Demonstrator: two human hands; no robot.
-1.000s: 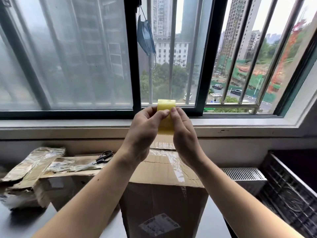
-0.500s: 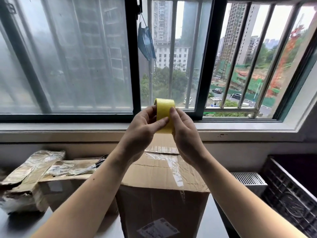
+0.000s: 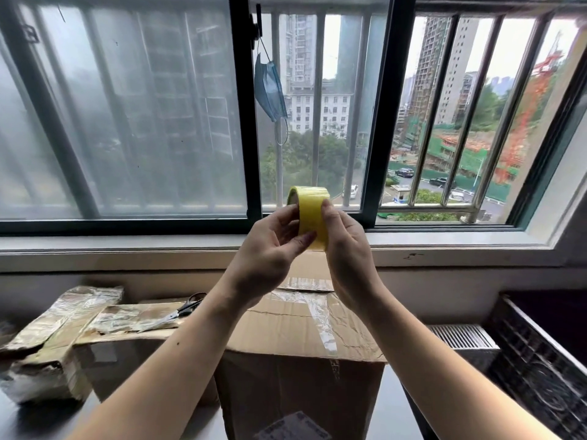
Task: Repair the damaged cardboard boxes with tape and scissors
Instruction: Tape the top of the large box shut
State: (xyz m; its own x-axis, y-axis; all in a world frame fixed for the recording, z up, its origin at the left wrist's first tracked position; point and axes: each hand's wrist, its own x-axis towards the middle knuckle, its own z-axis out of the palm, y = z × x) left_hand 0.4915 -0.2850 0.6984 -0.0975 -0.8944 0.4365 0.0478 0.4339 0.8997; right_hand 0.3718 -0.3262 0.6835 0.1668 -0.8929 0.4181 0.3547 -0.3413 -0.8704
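Both hands hold the yellow tape roll [image 3: 310,217] raised at window height, well above the cardboard box [image 3: 301,338], probably so its loose end shows against the light; the left hand [image 3: 270,249] pinches the roll's near face with its thumb, the right hand [image 3: 346,249] curls round its far side. The scissors [image 3: 187,308] lie on the flattened box to the left.

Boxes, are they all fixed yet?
Not yet. The big box has clear tape across its top, but its cardboard looks cracked. Both hands, left and right, hold the yellow tape roll, no strip pulled. The scissors lie unused on the torn box.
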